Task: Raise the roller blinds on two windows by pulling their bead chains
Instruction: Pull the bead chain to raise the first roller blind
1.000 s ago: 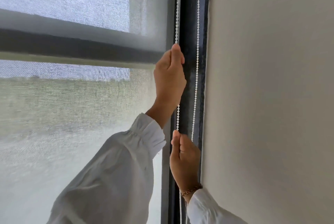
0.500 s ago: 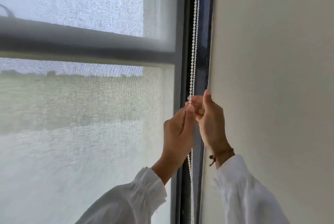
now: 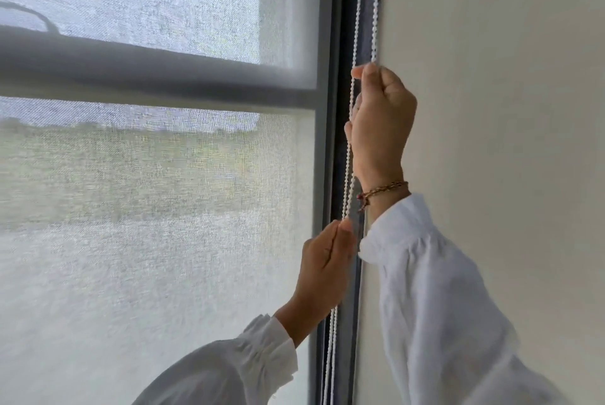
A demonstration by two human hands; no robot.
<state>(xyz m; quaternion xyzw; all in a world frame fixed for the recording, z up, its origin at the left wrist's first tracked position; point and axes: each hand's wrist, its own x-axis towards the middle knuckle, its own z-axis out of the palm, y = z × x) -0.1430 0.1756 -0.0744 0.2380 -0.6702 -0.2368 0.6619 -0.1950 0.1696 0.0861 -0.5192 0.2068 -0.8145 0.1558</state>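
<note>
— Head view first: what is sitting nearest?

— Two white sleeves are coming up from the bottom edge. The left hand (image 3: pixel 322 269) is reaching up lower down, its fingers (image 3: pixel 343 231) pressing together on the bead chain (image 3: pixel 347 172). The right hand (image 3: pixel 381 125) is gripping higher, fingers (image 3: pixel 368 72) pinching the same chain, with a braided bracelet (image 3: pixel 383 191) circling its wrist.

— How much room is there?

— Little. The chain's white strands are hanging in the narrow dark frame (image 3: pixel 337 44), squeezed between the blind's edge and the plain wall (image 3: pixel 491 77), and the right hand is brushing that wall side.

— And beyond the hands?

— The roller blind (image 3: pixel 147 208) is covering the pane, its sheer fabric letting a blurred green view through. A grey crossbar (image 3: pixel 163 74) is showing behind it. Nothing like a container is showing.
</note>
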